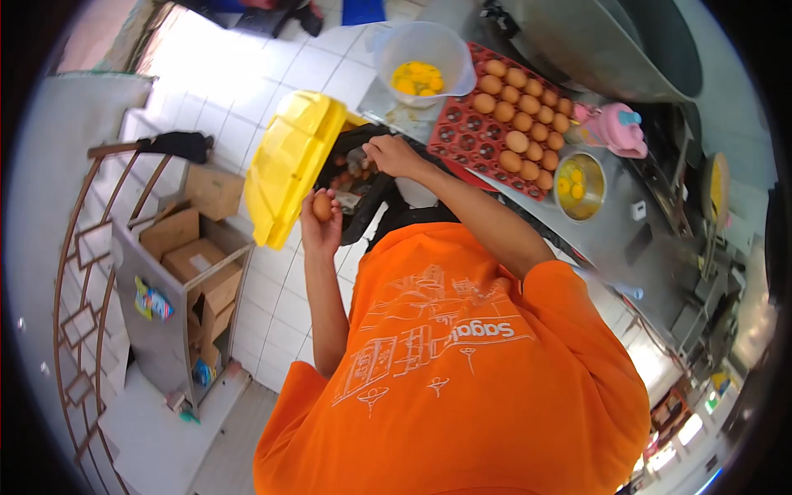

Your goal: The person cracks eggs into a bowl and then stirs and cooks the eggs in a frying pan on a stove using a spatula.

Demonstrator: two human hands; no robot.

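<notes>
A smooth grey metal counter (606,239) runs along the right side. On its far left end stands a translucent whitish plastic bowl (404,43). Just beside it, to the right, lies a square red plastic egg tray (456,142). A round shiny steel bowl (597,190) stands right of that, with a small white object (638,210) farther right.

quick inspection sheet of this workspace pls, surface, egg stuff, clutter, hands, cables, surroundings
surface: metal counter, partly covered
job's things: brown eggs in red tray, some cells without eggs; yolks in plastic bowl and metal bowl
clutter: pink bottle beside the tray
hands: left hand holds an egg; right hand at the open bin, grip unclear
cables: nothing seen
surroundings: white floor tiles, cardboard boxes in metal cabinet
</notes>
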